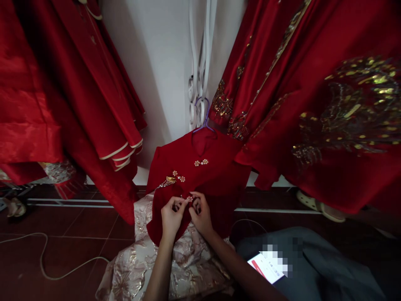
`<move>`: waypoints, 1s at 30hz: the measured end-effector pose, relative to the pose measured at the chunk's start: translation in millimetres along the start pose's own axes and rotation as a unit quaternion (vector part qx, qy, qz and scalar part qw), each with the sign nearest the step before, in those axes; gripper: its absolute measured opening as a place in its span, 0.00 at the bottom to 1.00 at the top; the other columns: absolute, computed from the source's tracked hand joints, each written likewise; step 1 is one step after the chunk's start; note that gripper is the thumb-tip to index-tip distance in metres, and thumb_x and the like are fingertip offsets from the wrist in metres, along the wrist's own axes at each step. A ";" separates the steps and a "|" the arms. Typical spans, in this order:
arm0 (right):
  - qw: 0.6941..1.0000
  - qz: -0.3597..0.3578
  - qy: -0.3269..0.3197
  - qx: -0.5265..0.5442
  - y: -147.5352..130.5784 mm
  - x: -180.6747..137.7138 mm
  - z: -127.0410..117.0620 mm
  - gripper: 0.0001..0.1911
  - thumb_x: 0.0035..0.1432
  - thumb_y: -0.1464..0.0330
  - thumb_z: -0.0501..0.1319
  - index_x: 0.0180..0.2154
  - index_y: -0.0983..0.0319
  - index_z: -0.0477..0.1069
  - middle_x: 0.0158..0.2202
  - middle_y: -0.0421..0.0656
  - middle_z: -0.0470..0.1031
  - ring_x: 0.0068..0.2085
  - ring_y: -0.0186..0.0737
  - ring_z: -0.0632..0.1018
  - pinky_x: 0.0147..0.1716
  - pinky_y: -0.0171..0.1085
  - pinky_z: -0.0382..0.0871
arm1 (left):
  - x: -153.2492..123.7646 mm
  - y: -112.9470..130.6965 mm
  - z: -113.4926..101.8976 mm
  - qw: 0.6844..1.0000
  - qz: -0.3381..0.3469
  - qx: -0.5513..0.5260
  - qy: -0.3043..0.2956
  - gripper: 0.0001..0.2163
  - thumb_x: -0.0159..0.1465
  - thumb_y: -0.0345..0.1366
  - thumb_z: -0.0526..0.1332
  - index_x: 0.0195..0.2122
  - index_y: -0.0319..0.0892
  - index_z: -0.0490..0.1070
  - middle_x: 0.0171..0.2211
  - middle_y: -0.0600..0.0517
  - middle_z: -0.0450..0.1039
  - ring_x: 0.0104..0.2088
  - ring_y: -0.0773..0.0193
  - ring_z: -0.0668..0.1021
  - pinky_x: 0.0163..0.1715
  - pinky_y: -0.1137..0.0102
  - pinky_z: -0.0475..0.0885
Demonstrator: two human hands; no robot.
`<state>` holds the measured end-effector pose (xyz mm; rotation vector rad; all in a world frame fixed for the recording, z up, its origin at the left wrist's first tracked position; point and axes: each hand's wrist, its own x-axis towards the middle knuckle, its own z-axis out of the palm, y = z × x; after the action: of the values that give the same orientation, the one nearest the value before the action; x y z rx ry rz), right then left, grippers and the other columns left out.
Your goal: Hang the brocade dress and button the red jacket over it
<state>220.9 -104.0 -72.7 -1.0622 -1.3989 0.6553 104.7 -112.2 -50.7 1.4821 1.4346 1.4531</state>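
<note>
where fingertips crowd a small clasp, a slip looks likely

while both hands meet at the front of a red velvet top [216, 179], it hangs from a purple hanger [206, 119], its lower edge lying over pale patterned fabric [125, 263].

left hand [171, 212]: thumb and forefinger pinched together on a beaded clasp [189, 199]. right hand [201, 213]: fingers curled at the clasp's other side; cannot tell whether they grip clasp or velvet.

possible faults, my judgement:
1. clasp slips from the pinch. cause: tiny, knobbly piece, largely hidden by the fingertips.
2. velvet puckers or skews. cause: uneven pull between the hands on soft cloth.
3. top slides on the hanger, or hanger swings. cause: downward tug; no other firm support visible.
4. gold tassel ornament [169, 181], just above the left hand, snags. cause: loose strands near the knuckles.
5. misalignment missed. cause: dim light, dark red on red. upper clasp [201, 162] sits well clear, usable as a reference.
</note>
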 end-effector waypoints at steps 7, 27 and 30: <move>0.999 -0.010 0.021 -0.028 4.5 1.5 4.1 0.23 0.47 0.72 0.58 0.47 0.60 0.60 0.30 0.37 0.61 0.25 0.30 0.64 0.24 0.31 0.62 | 53.4 22.7 7.7 0.976 -0.093 -0.174 -0.092 0.17 0.54 0.48 0.62 0.22 0.36 0.73 0.18 0.51 0.72 0.18 0.71 0.71 0.18 0.77 0.64; 0.998 0.028 0.047 -0.029 11.1 2.5 3.3 0.11 0.55 0.67 0.56 0.42 0.62 0.64 0.36 0.44 0.71 0.32 0.35 0.71 0.33 0.34 0.66 | 68.6 -9.7 48.0 0.934 -0.054 -0.294 0.198 0.14 0.51 0.41 0.66 0.37 0.39 0.75 0.39 0.49 0.77 0.42 0.63 0.76 0.48 0.67 0.68; 0.998 0.032 0.046 -0.024 11.3 2.8 3.7 0.11 0.55 0.68 0.56 0.42 0.62 0.65 0.34 0.44 0.71 0.32 0.35 0.71 0.33 0.34 0.66 | 69.1 -8.4 46.1 0.921 -0.076 -0.328 0.197 0.16 0.49 0.40 0.68 0.36 0.38 0.76 0.38 0.48 0.77 0.41 0.63 0.77 0.48 0.65 0.68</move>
<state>220.1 -96.0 -81.9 -1.1657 -1.3113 0.6141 132.9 -33.7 -48.8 0.6730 1.0657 1.9487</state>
